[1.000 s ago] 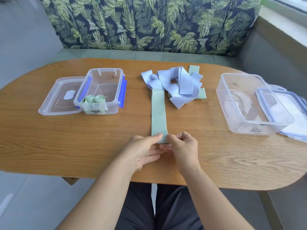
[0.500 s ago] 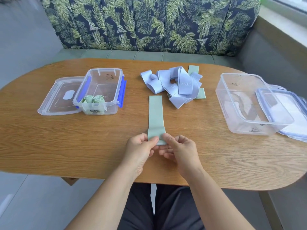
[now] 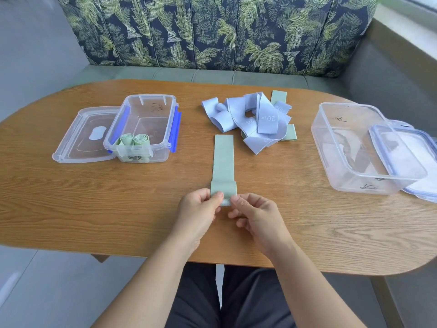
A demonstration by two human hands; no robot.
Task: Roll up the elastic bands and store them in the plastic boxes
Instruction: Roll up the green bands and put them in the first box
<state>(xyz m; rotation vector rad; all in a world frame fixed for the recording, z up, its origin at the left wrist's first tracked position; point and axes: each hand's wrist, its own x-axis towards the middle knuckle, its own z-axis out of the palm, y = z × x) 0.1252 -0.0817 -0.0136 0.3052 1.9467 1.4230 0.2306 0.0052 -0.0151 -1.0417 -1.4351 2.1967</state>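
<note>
A pale green elastic band (image 3: 223, 162) lies flat on the wooden table (image 3: 71, 204), running away from me. Its near end is folded over into a short flap. My left hand (image 3: 199, 209) and my right hand (image 3: 256, 214) pinch that folded end from either side. A loose pile of lilac and green bands (image 3: 253, 119) lies behind it. The small clear box with blue clips (image 3: 144, 129) at the left holds two rolled green bands (image 3: 134, 140). The large clear box (image 3: 350, 147) stands at the right.
The small box's lid (image 3: 82, 136) lies flat to its left. Another lid (image 3: 406, 157) leans on the large box's right rim. A leaf-patterned sofa back (image 3: 212, 31) rises behind the table. My legs show below the table's near edge.
The green band's near end has been folded over and the band has been drawn toward me, its far end now clear of the pile. Both hands stay at the near end.
</note>
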